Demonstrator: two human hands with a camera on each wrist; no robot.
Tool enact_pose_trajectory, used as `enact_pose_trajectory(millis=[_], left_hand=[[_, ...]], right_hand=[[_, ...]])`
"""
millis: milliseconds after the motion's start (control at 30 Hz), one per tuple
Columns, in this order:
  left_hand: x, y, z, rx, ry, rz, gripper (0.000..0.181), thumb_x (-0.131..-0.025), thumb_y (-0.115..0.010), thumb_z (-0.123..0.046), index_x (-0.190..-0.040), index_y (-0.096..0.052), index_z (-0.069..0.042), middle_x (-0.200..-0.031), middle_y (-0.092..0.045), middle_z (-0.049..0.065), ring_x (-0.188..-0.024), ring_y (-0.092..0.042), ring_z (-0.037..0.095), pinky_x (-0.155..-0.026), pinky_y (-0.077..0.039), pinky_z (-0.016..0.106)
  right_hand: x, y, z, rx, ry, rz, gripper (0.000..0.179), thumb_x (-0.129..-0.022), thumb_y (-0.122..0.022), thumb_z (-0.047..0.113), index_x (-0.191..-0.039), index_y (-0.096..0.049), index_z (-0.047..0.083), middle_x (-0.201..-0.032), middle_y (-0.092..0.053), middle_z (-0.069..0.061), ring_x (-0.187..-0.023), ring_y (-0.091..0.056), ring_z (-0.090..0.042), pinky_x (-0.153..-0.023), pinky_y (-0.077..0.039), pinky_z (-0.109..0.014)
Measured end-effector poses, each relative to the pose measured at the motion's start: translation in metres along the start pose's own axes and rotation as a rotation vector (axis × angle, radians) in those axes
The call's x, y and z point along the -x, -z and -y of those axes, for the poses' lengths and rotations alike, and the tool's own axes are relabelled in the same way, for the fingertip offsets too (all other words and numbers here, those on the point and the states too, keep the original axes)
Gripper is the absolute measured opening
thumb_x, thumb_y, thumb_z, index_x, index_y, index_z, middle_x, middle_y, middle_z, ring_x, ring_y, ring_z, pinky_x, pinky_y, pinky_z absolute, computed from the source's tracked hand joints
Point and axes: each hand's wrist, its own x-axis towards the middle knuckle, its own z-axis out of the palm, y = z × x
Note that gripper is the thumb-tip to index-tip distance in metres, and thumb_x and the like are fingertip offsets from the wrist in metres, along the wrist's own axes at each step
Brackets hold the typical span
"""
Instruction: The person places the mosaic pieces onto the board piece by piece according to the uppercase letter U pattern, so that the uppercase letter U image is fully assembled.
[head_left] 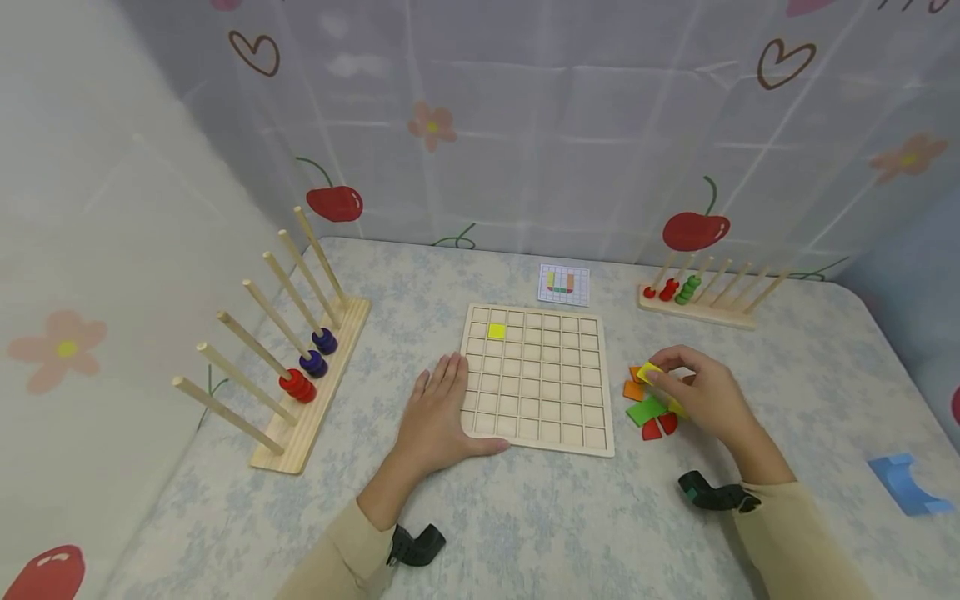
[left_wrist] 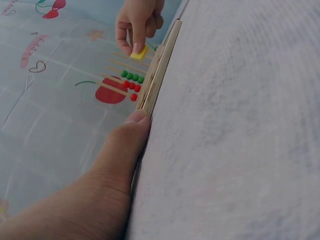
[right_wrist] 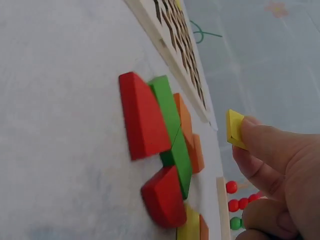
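A wooden grid board (head_left: 534, 379) lies mid-table, with one yellow square tile (head_left: 497, 331) in a cell near its upper left. My left hand (head_left: 438, 412) rests flat at the board's left edge, its thumb along the near corner. Between thumb and fingertips my right hand (head_left: 701, 392) pinches another yellow square tile (right_wrist: 234, 128), raised above the table to the right of the board. Below that hand lies a loose group of pieces: red quarter-rounds (right_wrist: 142, 117), green tiles (right_wrist: 172, 135), orange tiles (right_wrist: 185, 120) and yellow (right_wrist: 189, 225), partly hidden by the hand in the head view.
A printed pattern card (head_left: 564, 285) lies behind the board. To the left stands a peg rack (head_left: 330, 383) with red and dark blue rings; a smaller bead rack (head_left: 697, 308) sits at the back right. A blue curved piece (head_left: 907, 485) lies far right.
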Motion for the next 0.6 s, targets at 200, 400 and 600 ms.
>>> enact_pose_trajectory(millis=[200, 400, 600], left_hand=[[0.0, 0.0, 0.001, -0.004, -0.011, -0.005, 0.14, -0.062, -0.058, -0.093, -0.159, -0.007, -0.006, -0.168, -0.009, 0.01, -0.157, -0.005, 0.023, -0.126, -0.008, 0.048], [0.0, 0.001, 0.003, -0.016, -0.029, -0.029, 0.139, -0.063, -0.061, -0.09, -0.159, -0.011, -0.003, -0.167, -0.013, 0.011, -0.156, -0.01, 0.025, -0.125, -0.014, 0.05], [0.0, 0.002, 0.005, -0.014, -0.039, -0.024, 0.139, -0.063, -0.062, -0.09, -0.159, -0.01, -0.004, -0.168, -0.011, 0.011, -0.156, -0.008, 0.025, -0.125, -0.013, 0.049]], right_hand=[[-0.018, -0.01, 0.018, -0.068, 0.025, 0.016, 0.03, -0.096, -0.064, 0.039, -0.111, -0.066, 0.012, -0.103, -0.069, -0.006, -0.098, -0.056, -0.02, -0.085, -0.046, -0.034], [-0.037, -0.027, 0.035, -0.14, 0.068, 0.038, 0.027, -0.095, -0.067, 0.035, -0.111, -0.068, 0.013, -0.105, -0.068, -0.006, -0.099, -0.056, -0.019, -0.084, -0.047, -0.034], [-0.053, -0.044, 0.054, -0.213, 0.104, 0.063, 0.024, -0.094, -0.069, 0.032, -0.11, -0.07, 0.015, -0.106, -0.071, -0.005, -0.099, -0.058, -0.019, -0.085, -0.046, -0.036]])
